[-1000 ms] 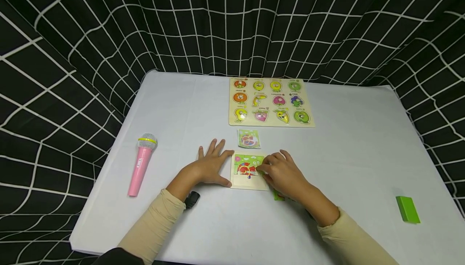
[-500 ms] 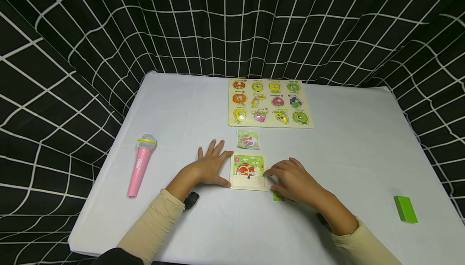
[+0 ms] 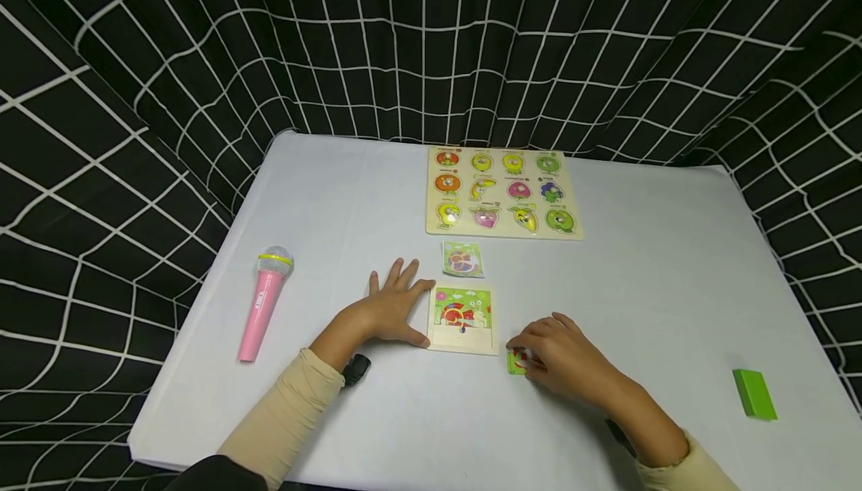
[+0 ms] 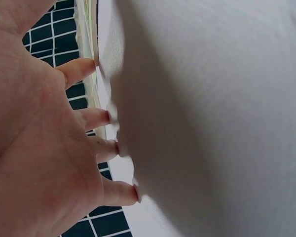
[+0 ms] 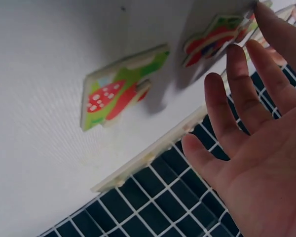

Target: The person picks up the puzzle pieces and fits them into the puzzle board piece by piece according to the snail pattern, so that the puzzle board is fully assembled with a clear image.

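Observation:
In the head view a small wooden jigsaw tray (image 3: 465, 340) lies mid-table, its upper part filled with green and red picture pieces, its lower strip bare wood. My left hand (image 3: 392, 313) spreads its fingers at the tray's left side, index tip and thumb right at its edge. To the right of the tray, my right hand (image 3: 569, 360) reaches over a loose green and red jigsaw piece (image 3: 516, 361), thumb and fingers parted around it. The right wrist view shows a spotted piece (image 5: 106, 101) flat on the cloth and a red piece (image 5: 212, 42) by the fingertips.
Behind the tray lies a small picture card (image 3: 462, 260), and beyond it a fruit peg puzzle board (image 3: 471, 232). A pink toy microphone (image 3: 261, 311) is at the left, a green block (image 3: 756, 394) far right. Gridded black curtains (image 3: 404, 34) surround the white-covered table.
My right hand has drawn back from the tray, moving right and toward me to the loose pieces. A piece it was touching at the tray's right side now lies there. My left hand stays put.

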Available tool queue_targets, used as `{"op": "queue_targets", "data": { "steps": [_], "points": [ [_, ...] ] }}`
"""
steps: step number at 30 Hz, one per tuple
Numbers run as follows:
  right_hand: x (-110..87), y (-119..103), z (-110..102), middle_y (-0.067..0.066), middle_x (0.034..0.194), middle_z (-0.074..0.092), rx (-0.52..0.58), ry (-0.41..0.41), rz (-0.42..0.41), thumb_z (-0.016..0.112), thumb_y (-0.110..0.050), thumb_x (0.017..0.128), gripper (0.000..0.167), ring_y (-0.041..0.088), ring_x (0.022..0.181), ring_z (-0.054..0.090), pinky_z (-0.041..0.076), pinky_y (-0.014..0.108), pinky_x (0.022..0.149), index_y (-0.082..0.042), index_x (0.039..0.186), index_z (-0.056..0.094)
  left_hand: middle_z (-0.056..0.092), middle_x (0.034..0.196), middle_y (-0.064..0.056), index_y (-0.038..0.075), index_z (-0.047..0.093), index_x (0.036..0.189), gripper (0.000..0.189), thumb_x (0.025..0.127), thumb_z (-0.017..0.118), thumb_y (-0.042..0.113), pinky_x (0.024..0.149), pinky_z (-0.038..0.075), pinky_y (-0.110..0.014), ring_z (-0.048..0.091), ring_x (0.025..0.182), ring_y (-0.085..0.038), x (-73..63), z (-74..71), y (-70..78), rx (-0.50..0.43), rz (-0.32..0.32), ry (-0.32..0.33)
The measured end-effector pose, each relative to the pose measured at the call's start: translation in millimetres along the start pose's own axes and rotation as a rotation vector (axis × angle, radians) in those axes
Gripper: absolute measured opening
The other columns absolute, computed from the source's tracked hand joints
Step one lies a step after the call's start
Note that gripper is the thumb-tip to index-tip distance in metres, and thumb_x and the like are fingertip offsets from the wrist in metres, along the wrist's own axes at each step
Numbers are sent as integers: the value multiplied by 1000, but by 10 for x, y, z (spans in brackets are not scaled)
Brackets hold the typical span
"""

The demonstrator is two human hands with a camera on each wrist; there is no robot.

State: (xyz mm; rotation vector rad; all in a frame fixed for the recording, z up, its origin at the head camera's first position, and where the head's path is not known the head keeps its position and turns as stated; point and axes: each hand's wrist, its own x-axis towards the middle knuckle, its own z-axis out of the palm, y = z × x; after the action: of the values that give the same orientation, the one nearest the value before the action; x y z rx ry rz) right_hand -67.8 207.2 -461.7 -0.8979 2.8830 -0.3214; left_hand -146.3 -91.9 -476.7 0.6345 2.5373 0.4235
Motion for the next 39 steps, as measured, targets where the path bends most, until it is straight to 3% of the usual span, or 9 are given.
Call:
{"op": "queue_targets", "data": {
  "steps": [12, 28, 39],
  "points": [
    [58, -28, -21, -10, 93, 67, 13, 36, -1, 84, -10, 70, 32, 15, 98, 60, 33, 58, 105, -20, 98, 74, -1, 163, -13, 24, 30, 152, 102, 70, 81, 55, 110, 2, -71, -11, 149, -36, 1, 11, -29, -3, -1, -9],
    [575, -397, 86, -4, 97, 68, -42, 133, -239, 84, -15, 73, 21, 21, 100, 60, 36, 58, 104, -18, 92, 74, -3, 164, -11, 26, 27, 153, 102, 71, 79, 58, 111, 3, -69, -12, 149, -35, 23, 29, -43, 26, -5, -27],
    [752, -483, 196, -4, 96, 68, -62, 143, -261, 82, -15, 77, 17, 21, 101, 60, 36, 57, 104, -17, 92, 75, -2, 164, -12, 26, 28, 153, 101, 71, 78, 59, 110, 3, -70, -11, 148, -37, 12, -7, -53, 22, -1, -20]
  ]
}}
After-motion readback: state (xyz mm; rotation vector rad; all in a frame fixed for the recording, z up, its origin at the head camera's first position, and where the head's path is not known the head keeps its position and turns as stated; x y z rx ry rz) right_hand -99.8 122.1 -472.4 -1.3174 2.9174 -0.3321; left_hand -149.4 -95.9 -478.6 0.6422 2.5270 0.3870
